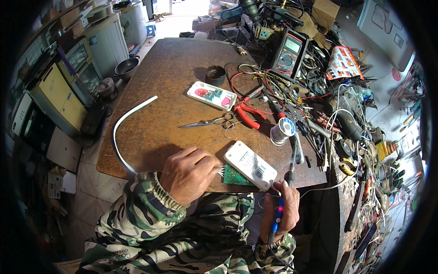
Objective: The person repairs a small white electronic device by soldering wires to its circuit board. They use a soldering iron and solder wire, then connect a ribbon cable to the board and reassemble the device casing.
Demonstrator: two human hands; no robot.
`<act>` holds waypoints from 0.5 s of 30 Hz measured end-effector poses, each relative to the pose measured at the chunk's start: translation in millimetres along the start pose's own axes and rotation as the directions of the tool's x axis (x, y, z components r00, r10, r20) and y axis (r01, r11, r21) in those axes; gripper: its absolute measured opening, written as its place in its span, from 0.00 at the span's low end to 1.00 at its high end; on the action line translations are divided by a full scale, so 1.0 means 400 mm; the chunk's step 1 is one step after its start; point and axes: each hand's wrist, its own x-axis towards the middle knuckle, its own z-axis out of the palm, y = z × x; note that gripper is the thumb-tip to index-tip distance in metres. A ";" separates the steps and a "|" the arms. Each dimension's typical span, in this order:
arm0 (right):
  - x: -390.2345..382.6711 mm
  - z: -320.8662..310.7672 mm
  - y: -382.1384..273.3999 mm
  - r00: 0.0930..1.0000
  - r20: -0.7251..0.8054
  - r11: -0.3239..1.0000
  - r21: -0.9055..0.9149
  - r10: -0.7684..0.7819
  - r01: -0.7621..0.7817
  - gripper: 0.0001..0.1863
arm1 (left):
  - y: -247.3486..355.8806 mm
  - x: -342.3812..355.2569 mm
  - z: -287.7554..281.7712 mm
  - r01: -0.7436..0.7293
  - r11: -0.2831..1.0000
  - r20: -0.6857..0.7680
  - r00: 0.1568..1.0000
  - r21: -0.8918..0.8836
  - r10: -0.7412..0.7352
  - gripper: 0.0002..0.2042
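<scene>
My left hand is closed in a pinch on thin white wires at the left edge of a green circuit board. A white plastic case with a printed label lies tilted over part of that board, near the table's front edge. In my right hand is a soldering iron with a blue handle and a lit spot, its tip end pointing up and away from me. Just beyond the iron stands a spool of solder wire. My right fingertips are close to the case's lower corner; whether they touch it is unclear.
Scissors, red-handled pliers, an open white case half and a dark cup lie farther back on the wooden table. A white strip curves at left. Tangled cables and a multimeter crowd the right.
</scene>
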 end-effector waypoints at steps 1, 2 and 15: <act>0.001 -0.002 -0.002 1.000 0.007 1.000 0.019 0.001 -0.001 0.24 | 0.001 0.000 -0.002 -0.001 1.000 -0.001 1.000 0.001 0.001 0.09; 0.001 -0.003 -0.002 1.000 0.011 0.999 0.034 0.001 -0.001 0.25 | 0.001 0.001 -0.001 -0.004 1.000 0.005 1.000 0.003 0.004 0.09; 0.023 0.007 -0.026 0.990 0.137 0.999 -0.009 0.033 -0.032 0.28 | 0.009 0.004 -0.009 -0.090 0.995 0.010 0.996 -0.030 0.090 0.10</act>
